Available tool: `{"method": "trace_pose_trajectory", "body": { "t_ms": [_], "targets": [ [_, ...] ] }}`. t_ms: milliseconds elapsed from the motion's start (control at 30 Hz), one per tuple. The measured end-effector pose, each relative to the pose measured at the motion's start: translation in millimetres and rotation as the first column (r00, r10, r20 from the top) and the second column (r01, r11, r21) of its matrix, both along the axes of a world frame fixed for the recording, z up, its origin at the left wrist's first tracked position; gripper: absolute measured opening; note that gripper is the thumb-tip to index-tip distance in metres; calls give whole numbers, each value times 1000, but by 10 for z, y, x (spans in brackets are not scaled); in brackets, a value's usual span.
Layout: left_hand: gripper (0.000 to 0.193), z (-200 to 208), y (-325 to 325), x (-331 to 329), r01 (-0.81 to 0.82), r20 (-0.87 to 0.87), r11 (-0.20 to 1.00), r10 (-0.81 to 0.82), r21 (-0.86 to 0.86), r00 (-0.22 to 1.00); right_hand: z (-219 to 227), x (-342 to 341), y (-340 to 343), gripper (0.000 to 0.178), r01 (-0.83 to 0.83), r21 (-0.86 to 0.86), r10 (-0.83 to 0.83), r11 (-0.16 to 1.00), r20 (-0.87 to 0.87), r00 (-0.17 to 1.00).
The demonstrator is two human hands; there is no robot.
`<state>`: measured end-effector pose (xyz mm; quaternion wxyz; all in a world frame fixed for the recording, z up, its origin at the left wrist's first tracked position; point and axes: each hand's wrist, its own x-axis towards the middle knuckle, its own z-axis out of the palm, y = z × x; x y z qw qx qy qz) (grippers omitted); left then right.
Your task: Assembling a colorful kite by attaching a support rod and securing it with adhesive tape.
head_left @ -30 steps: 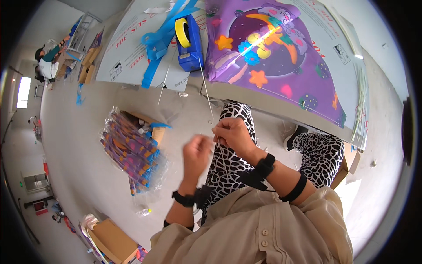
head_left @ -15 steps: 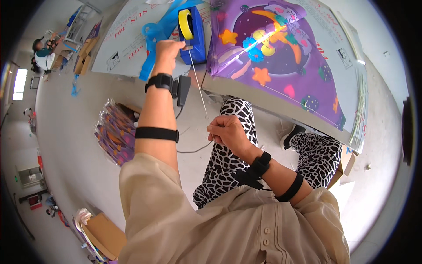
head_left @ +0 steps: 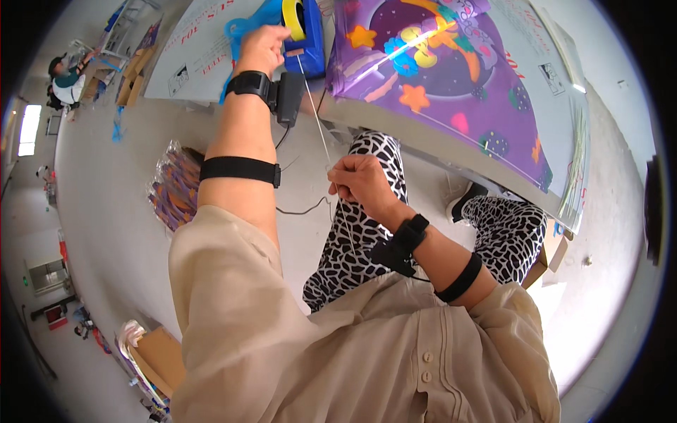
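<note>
My right hand (head_left: 363, 185) is closed in a pinch on a thin white stick (head_left: 314, 113). The stick slants up to a blue tape dispenser (head_left: 314, 49) at the table's near edge, and its lower end shows below my fingers, over my leg. A small brownish piece of tape (head_left: 295, 53) sits at the stick's upper end, by the dispenser's front. Just left of the dispenser is my left hand (head_left: 262, 51), its fingers loosely bent and apart, with nothing visible in them. A yellow tape roll (head_left: 293, 19) sits in the dispenser beside its fingertips.
Purple printed sheets (head_left: 451, 77) with stars and a moon cover the table's middle. A bundle of thin sticks (head_left: 575, 166) lies at its right edge. Plastic-wrapped purple packs (head_left: 174, 187) and an open cardboard box (head_left: 161, 359) are on the left. A person (head_left: 67, 81) is far left.
My left hand has lifted off the tape at the stick's upper end, and its fingers have loosened. My right hand still pinches the stick. The whole view has shifted slightly.
</note>
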<state>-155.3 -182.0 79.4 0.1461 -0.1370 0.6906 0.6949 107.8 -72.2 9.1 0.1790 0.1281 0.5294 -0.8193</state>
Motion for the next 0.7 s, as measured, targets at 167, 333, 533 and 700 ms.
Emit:
{"method": "trace_pose_trajectory", "body": {
  "t_ms": [167,333,533,700],
  "targets": [
    [35,-183,-235,894,29,-48,1000,-30,-7,998,-29,-4,-25,13,20,-35,-20,999,7,1000],
    [17,-197,-414,2757,70,83,997,-66,-37,994,-46,-8,22,11,-19,27,19,999,-2,1000],
    [10,-205,-366,3586,-25,312,1000,22,5,950,-5,-41,32,12,-5,14,5,1000,-9,1000],
    [9,-245,-452,3551,10,290,999,-21,38,957,141,63,66,15,18,102,-16,995,-18,1000]
  ]
}}
